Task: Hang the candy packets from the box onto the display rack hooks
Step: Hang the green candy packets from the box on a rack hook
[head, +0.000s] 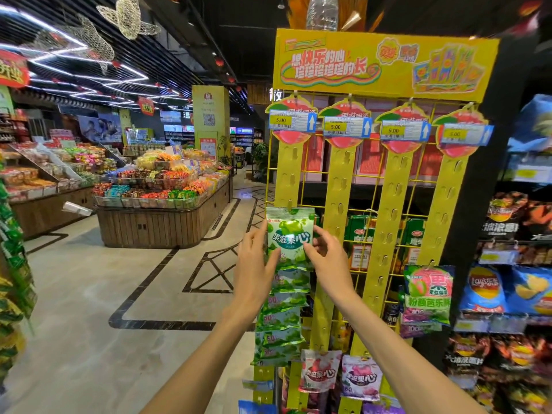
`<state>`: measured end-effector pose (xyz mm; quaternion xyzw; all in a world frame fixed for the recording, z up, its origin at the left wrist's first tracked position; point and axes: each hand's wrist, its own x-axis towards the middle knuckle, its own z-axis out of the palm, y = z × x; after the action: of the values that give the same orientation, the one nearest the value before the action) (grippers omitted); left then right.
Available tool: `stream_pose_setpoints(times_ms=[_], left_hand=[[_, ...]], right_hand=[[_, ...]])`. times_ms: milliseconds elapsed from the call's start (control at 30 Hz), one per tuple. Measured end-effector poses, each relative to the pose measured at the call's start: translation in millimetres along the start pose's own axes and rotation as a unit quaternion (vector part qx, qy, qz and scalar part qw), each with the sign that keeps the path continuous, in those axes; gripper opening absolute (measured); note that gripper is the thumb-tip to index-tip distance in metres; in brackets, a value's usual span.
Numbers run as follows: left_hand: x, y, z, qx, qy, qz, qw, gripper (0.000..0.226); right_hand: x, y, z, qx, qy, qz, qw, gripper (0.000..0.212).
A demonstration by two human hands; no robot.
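The yellow display rack (pixel 385 180) fills the right of the view, a wire grid carrying four punched yellow hanging strips under a yellow header card (pixel 385 64) with large Chinese lettering in red and white. At twelve o'clock from the hands, four blue-edged price tags (pixel 292 121) each read 5.00 beside a white up-arrow. On the leftmost strip (pixel 288 171) a column of green candy packets (pixel 283 312) overlaps downward toward six o'clock, several showing a percent figure that looks like 50%. The top green apple packet (pixel 291 234), printed 果滋果心, sits at the strip's hook with its upper edge just under the slot; whether the hole is fully seated on the hook cannot be told. The left hand (pixel 254 270) presses against the packet's left edge with fingers loosely curved upward, and the right hand (pixel 325 252) pinches its right edge between thumb and fingers. The packet looks light, thin and crinkly, a glossy film likely to slip and to tear at the hang hole, so it is best held by the upper corners near the seal, not the soft filled middle. At four o'clock hang pink and purple packets (pixel 340 376) of the same brand, and at three o'clock a blue Lay's crisp bag (pixel 482 289). The supply box is not in view.
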<state>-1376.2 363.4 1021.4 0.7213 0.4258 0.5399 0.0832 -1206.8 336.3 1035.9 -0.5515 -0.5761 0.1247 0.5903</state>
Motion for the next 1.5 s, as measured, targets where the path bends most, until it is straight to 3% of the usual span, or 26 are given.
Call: stream_pose_setpoints(times_ms=[200,400,733,933,1133,1500], left_hand=[[-29,-10,-6,0.054,-0.011,0.031,0.998,0.071],[-75,-23,-3,0.180,-0.060,0.116,0.975,0.071],[-175,-5,52,0.277,-0.196,0.095,0.936,0.062],[-246,61,132,0.285,-0.288,0.083,0.911,0.066],[-320,153,239,0.240,-0.381,0.112,0.886,0.067],[-408,340,416,0.154,-0.516,0.239,0.808,0.062]], right_hand=[[-27,3,-8,-0.021,-0.027,0.028,0.999,0.069],[-72,23,-28,-0.146,-0.089,0.009,0.985,0.079],[-154,104,-109,-0.400,-0.219,-0.043,0.889,0.088],[-213,167,-214,-0.451,-0.263,0.021,0.853,0.096],[-277,221,-353,-0.459,-0.263,0.123,0.840,0.097],[-380,278,-596,-0.477,-0.170,0.313,0.803,0.098]])
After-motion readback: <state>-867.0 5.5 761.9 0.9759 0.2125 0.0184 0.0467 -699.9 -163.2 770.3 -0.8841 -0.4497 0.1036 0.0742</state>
